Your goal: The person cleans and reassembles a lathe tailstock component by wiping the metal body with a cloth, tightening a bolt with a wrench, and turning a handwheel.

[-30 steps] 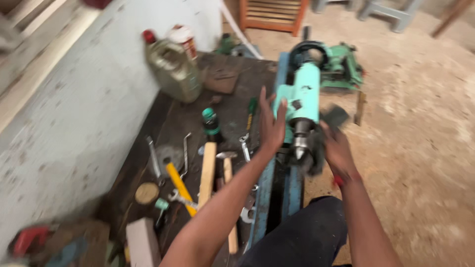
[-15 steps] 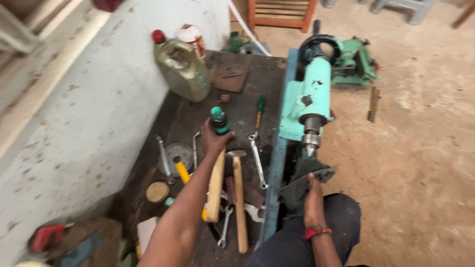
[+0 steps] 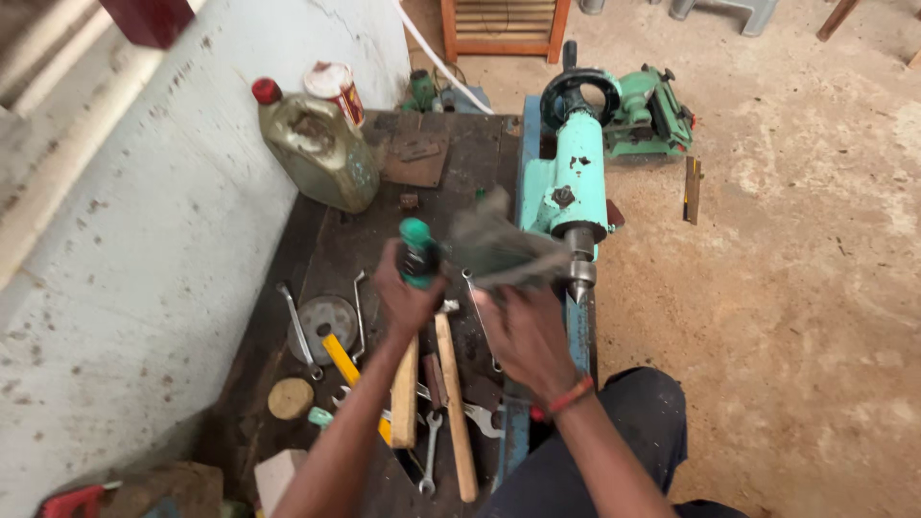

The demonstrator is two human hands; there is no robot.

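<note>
Two hands over the dark worktop [image 3: 336, 240]: left hand [image 3: 408, 288] clamped on a green-capped bottle [image 3: 417, 251], long axis upright, cap up; right hand [image 3: 523, 331] gripping a grey rag [image 3: 494, 251] beside it. Wrenches and wooden handles lie below; whitewashed wall left, dirt floor right.

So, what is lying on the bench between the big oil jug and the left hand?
In the head view, the dark bench top between the oil jug and the left hand, which grips a small green-capped bottle, is bare apart from grime.
</note>
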